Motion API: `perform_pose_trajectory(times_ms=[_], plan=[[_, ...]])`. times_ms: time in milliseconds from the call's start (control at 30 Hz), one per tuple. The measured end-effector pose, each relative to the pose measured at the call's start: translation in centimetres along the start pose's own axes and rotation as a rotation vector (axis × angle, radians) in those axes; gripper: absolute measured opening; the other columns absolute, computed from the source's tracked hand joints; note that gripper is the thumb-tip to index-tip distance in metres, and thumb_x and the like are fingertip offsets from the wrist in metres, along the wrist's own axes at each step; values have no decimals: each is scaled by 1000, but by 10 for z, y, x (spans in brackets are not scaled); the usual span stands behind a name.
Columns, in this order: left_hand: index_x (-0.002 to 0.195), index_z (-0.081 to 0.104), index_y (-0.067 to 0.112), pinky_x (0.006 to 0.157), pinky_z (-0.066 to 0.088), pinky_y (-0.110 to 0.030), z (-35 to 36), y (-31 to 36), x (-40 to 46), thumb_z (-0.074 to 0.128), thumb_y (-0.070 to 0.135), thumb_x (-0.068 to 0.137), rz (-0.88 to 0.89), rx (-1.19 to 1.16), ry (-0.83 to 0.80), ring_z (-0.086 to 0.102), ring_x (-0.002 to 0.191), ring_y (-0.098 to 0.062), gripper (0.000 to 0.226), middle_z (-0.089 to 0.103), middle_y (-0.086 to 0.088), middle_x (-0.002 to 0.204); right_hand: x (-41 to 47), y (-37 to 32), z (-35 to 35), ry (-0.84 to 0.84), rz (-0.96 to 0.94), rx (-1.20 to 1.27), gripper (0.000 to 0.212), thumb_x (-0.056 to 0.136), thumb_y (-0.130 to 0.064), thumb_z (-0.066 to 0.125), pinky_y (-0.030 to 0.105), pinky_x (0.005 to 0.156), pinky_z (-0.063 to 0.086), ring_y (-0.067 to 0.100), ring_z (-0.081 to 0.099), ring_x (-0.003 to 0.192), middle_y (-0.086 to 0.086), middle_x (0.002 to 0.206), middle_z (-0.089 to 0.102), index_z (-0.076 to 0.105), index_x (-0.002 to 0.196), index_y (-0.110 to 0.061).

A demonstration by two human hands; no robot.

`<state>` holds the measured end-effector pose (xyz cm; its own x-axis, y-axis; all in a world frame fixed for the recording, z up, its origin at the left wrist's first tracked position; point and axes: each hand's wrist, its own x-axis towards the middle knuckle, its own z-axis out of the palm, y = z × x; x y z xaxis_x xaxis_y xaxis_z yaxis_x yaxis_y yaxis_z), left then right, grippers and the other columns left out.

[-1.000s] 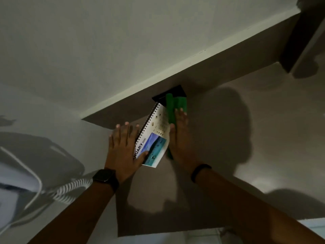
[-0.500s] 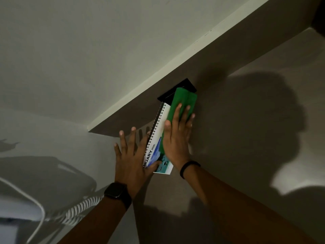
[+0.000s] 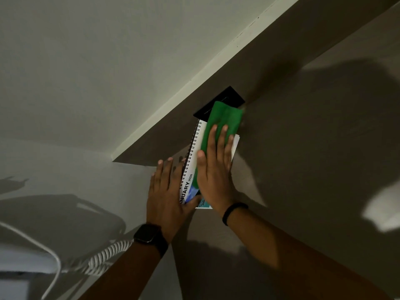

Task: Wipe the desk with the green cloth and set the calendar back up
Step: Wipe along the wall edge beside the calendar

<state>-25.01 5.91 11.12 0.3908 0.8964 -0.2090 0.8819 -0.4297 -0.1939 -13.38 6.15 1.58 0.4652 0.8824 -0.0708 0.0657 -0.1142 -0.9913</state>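
Note:
A spiral-bound desk calendar with "JANUARY 2026" on its page lies tilted on the grey desk, close to the back wall. My left hand lies flat along its spiral edge, thumb under the lower corner. My right hand presses the green cloth flat onto the calendar's page, fingers spread. The cloth's far end reaches past the calendar onto a black square plate.
A white ledge runs diagonally above the desk's back panel. A white coiled cord and a white cable lie at the lower left, by the left wrist. Shadows of both arms fall across the desk.
My right hand slid the green cloth from beside the calendar onto its page. The left hand stayed at the spiral edge. The view shifted closer and to the left.

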Motion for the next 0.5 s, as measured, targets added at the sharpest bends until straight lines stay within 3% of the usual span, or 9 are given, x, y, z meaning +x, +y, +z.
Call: perform_pose_trajectory(times_ms=[133, 233, 333, 400, 500], plan=[[161, 36, 5, 120, 34, -72, -2, 2, -1, 89, 56, 76, -1, -13, -8, 31, 156, -47, 113, 40, -25, 166, -29, 17, -1, -113, 3, -70, 66, 108, -61, 16, 59, 132, 6, 22, -25, 162, -6, 175, -26, -21, 161, -45], [158, 42, 3, 117, 39, -72, -1, 3, 1, 88, 59, 76, 4, -7, 19, 40, 151, -48, 110, 47, -27, 161, 2, 13, -14, -57, 106, -2, 65, 111, -50, 24, 60, 131, 5, 27, -24, 162, -1, 177, -20, -11, 164, -39], [160, 40, 4, 120, 35, -71, -1, 4, -1, 74, 71, 81, -17, -46, 23, 36, 154, -47, 108, 44, -25, 163, 8, -10, -9, -7, 52, 52, 65, 111, -47, 25, 54, 132, 0, 29, -21, 162, 2, 178, -15, -10, 165, -36], [161, 38, 5, 123, 32, -70, -2, 3, -2, 63, 76, 82, -8, -50, 16, 32, 156, -46, 109, 41, -25, 165, -14, -16, -2, -58, -4, 41, 65, 111, -48, 24, 52, 133, 1, 26, -22, 162, 0, 177, -17, -14, 162, -39], [160, 37, 5, 118, 37, -73, -1, 2, -2, 85, 60, 76, 11, -22, 18, 35, 154, -48, 111, 43, -26, 163, -24, 2, -9, -125, 72, -46, 65, 111, -49, 24, 56, 133, 4, 24, -24, 162, -1, 176, -21, -16, 161, -38]])
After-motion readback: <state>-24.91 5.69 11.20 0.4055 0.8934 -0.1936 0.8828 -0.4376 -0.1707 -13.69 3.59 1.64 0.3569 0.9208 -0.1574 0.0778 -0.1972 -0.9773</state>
